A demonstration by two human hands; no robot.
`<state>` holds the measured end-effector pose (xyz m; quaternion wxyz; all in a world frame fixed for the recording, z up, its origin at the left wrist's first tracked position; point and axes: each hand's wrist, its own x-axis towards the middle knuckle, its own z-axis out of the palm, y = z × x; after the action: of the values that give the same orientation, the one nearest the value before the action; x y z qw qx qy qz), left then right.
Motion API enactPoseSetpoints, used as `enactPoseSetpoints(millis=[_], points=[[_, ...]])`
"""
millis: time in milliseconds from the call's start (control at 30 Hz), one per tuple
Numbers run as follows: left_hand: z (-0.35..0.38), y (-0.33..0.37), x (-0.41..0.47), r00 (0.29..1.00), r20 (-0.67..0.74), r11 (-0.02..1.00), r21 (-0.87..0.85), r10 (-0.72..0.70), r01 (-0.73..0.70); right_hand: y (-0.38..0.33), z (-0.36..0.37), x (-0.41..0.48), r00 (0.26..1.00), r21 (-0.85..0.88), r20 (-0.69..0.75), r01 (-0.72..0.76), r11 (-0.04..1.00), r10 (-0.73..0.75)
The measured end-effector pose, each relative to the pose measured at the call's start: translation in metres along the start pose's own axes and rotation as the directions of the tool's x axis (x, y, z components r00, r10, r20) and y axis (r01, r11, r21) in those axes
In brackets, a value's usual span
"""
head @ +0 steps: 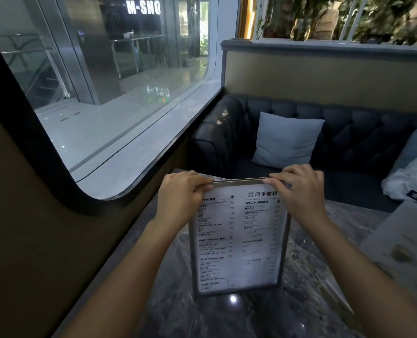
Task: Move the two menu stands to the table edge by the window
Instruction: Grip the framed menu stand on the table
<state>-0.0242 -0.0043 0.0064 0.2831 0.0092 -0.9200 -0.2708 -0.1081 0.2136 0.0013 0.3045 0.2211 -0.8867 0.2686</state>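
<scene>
An upright menu stand with a grey frame and a white printed drinks list stands on the dark marble table, facing me. My left hand grips its top left corner. My right hand grips its top right corner. A second menu, pale and tilted, shows at the right edge of the table; only part of it is in view. The window runs along the left side of the table.
A dark tufted sofa stands beyond the table with a pale blue cushion. A white plastic bag lies on the sofa at the right. A dark window sill and wall run along the table's left edge.
</scene>
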Motion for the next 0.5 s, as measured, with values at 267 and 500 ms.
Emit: enactPoseSetpoints(millis=[267, 500], points=[[0.009, 0.003, 0.024, 0.996, 0.086, 1.000, -0.010, 0.005, -0.004, 0.006, -0.011, -0.007, 1.000, -0.068, -0.022, -0.019, 0.998, 0.017], [0.013, 0.002, 0.037, 0.987, 0.157, 1.000, -0.014, 0.018, -0.016, 0.006, -0.016, -0.013, 0.999, -0.105, -0.040, -0.029, 0.994, 0.025]])
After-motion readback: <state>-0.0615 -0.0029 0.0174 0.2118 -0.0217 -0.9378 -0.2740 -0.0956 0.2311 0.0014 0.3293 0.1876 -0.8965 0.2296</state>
